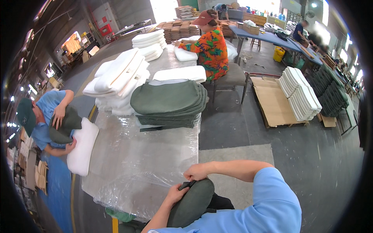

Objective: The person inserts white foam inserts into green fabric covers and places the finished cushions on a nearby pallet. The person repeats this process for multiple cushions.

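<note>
A dark green padded cushion (193,204) stands tilted against my body at the table's near right corner. My left hand (176,193) is closed on its left edge, near the upper end, beside a dark fold of fabric. At the top of that edge, my right hand (196,172) pinches the cushion's rim with the fingers pressed together. Exactly what lies between those right fingertips is hidden. Farther up the table is a stack of dark green cushion covers (167,97).
The table (147,155) has a clear plastic sheet over it. White cushion pads (120,73) are piled at its far left. A co-worker (48,116) at left handles a green cover and a white pad. Another person (211,50) sits beyond. White cushions (299,93) stand on a cardboard-topped pallet.
</note>
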`<state>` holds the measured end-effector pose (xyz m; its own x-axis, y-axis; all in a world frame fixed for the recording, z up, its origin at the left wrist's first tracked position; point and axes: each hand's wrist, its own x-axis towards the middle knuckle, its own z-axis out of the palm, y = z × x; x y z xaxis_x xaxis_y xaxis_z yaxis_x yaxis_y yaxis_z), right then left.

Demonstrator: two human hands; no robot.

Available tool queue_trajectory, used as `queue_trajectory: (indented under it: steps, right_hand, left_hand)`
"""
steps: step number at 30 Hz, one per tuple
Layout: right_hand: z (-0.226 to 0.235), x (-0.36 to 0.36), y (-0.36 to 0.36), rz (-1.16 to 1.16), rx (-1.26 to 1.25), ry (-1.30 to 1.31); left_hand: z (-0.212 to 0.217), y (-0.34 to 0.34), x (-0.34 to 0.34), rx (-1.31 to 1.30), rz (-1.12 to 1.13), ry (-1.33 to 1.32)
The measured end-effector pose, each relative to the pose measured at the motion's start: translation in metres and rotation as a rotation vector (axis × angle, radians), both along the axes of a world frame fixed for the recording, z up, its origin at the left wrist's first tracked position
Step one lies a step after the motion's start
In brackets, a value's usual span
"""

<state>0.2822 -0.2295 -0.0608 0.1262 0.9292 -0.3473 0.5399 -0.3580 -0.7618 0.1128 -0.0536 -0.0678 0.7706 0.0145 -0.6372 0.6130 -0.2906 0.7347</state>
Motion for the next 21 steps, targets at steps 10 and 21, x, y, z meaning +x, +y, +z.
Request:
queue_trajectory:
  steps: [10,21]
  right_hand:
    - [0.005,0.007,0.016,-0.331,0.191,0.13]
    - [-0.047,0.028,0.032,-0.432,0.199,0.099]
  left_hand:
    - [-0.011,0.017,0.005,0.134,-0.053,-0.037]
    - [-0.032,0.015,0.029,0.241,0.03,-0.07]
